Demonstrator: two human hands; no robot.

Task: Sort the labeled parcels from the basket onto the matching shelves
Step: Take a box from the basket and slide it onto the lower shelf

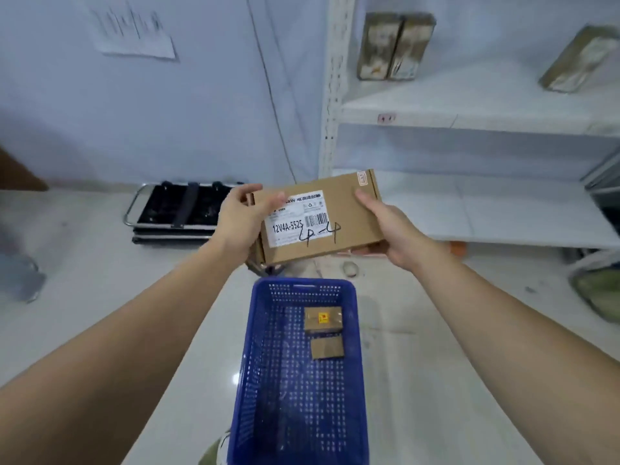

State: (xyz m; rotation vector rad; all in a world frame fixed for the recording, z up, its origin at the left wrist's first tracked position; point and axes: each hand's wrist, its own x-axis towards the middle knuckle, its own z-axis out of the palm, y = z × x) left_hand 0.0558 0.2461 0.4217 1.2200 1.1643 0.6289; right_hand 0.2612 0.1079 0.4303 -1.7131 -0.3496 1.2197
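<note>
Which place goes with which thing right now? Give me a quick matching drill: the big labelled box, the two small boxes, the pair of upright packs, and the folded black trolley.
Things:
1. big labelled box
2. two small boxes
3. pair of upright packs
4. folded black trolley

Places:
A. on the floor by the wall
B. on the upper shelf
C. held between the left hand and the right hand, above the floor
D. inside the blue basket

Pairs: 1-C, 2-D, 3-B, 4-A
</note>
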